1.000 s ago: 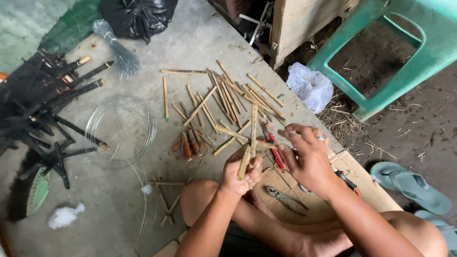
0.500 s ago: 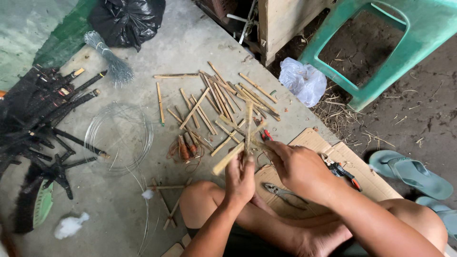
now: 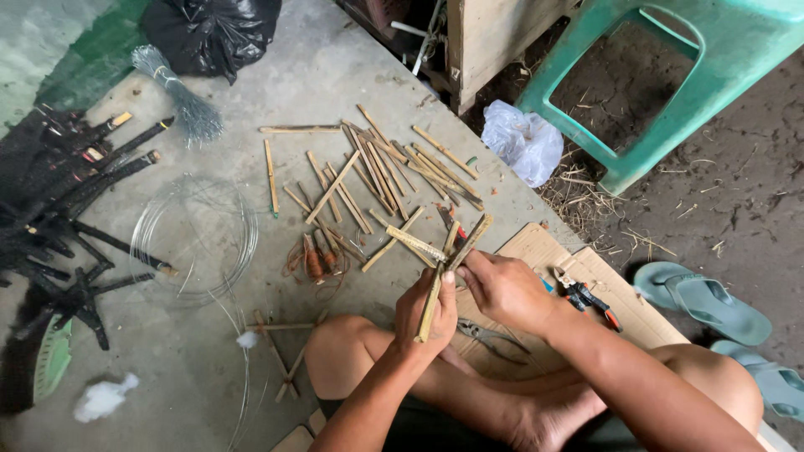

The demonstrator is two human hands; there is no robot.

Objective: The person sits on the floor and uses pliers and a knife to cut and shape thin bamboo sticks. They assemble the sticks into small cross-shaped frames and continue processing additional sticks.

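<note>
Left hand [image 3: 425, 311] has its fingers wrapped tight round a crossed bundle of bamboo sticks [image 3: 442, 251] held above the knees, right hand [image 3: 505, 290] pinching the same bundle, loose sticks [image 3: 368, 172] scattered on the concrete floor [image 3: 318, 75] beyond.

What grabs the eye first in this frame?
The two hands at centre: the left hand grips an upright bamboo stick, and the right hand pinches crossed sticks at its top. Behind them, loose bamboo sticks lie scattered over the concrete floor. A green plastic stool stands top right, a wire coil left.
</note>
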